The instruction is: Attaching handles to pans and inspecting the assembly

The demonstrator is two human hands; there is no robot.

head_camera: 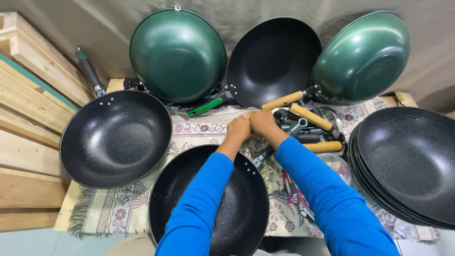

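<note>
Fitting a handle: left hand (238, 129) and right hand (261, 122), fingers curled shut, grip a wooden handle (283, 100) just beyond the fingertips, judged mid-assembly above the near black pan (166, 199), requiring steady alignment next.

Two green woks (177, 54), stacked speckled pans (412, 161), perhaps wooden planks (28, 85)

the speckled black wok (116, 137) looks matt and non-stick; the green wok (177, 54) shines glossy, enamel-like. loose handles (310, 116) are smooth pale wood with metal ends. the patterned cloth (123, 208) seems woven and fringed; rough wooden planks (28, 95) stand beside it.
</note>
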